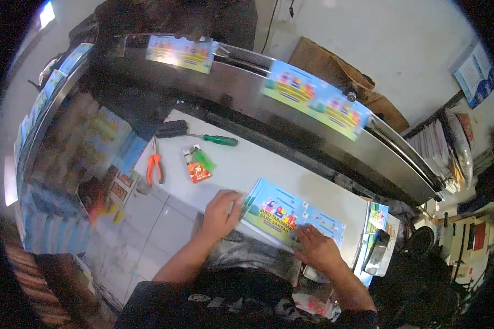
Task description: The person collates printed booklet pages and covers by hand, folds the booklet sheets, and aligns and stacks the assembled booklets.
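Observation:
Booklets with a blue, illustrated cover (274,211) lie at the front edge of the white table, their title reading "BUKU TABUNGAN BANK SAMPAH". My left hand (223,214) is at their left edge, its fingers curled together against the side of the booklets. My right hand (317,248) rests at their lower right, fingers stretched over the cover. Part of a second printed cover (325,223) shows just beyond the right fingers. How many booklets are stacked cannot be made out.
On the white table (258,159) lie orange-handled pliers (155,167), a green screwdriver (219,140), a red packet (196,167) and a green lighter (204,160). A dark phone-like object (376,252) sits at right. A metal rail (236,85) with printed sheets (315,98) curves behind.

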Demonstrator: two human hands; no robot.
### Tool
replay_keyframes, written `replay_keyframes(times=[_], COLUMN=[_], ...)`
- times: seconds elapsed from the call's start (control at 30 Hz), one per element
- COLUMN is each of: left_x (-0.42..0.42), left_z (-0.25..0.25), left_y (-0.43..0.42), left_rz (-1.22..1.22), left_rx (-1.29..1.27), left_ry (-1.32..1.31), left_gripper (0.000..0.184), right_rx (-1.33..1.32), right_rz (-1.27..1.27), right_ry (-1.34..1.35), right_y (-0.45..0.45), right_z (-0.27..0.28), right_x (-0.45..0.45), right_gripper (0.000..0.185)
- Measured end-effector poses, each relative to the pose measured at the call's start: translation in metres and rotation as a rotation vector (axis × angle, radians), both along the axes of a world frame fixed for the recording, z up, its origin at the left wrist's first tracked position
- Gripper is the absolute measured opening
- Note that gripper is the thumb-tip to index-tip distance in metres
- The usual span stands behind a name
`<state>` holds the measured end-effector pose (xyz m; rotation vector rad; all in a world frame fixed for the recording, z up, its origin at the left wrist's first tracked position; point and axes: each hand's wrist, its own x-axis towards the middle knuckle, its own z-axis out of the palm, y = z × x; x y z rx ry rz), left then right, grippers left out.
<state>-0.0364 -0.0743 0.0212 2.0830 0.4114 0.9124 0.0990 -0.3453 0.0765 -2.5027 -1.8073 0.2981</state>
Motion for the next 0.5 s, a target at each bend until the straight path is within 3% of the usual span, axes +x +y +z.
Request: replay_keyframes(times=[0.07,0.13,0.2,0.27,0.33,0.4,0.43,0.5], left_x=[0.001,0.0,0.001,0.001,0.002,0.002,0.002,0.003], left_z=[0.001,0.003,0.004,0.003,0.0,0.0,0.0,0.0], left_y=[0.001,0.0,0.0,-0.003,-0.001,-0.001,-0.002,-0.002], left_rz=[0.01,0.014,0.029,0.032,0.042,0.047,0.057,0.046], left_rx=[-0.008,-0.006,-0.005,-0.003,0.029,0.021,0.015,0.01], left_ry=[-0.01,0.031,0.035,0.031,0.043,0.047,0.063,0.056], left_gripper=[0.014,0.015,0.015,0.015,0.015,0.014,0.014,0.014], right_rx=[0.018,-0.183,-0.046,0.074,0.285,0.738,0.737,0.993], right_rz=[0.001,-0.261,-0.309,-0.355,-0.632,-0.796,-0.804,-0.404], right_ry=[0.09,0.291,0.201,-0.054,-0.278,-0.508,-0.52,-0.985], right_y=[0.008,0.018,0.011,-0.003,-0.025,-0.019,-0.016,-0.024], right_z=[0.016,0.031,0.037,0.063,0.097,0.144,0.15,0.155], right_x=[0.005,0.013,0.051,0.101,0.147,0.154,0.169,0.206], right_gripper=[0.048,0.036,0.03,0.027,0.036,0.044,0.044,0.052])
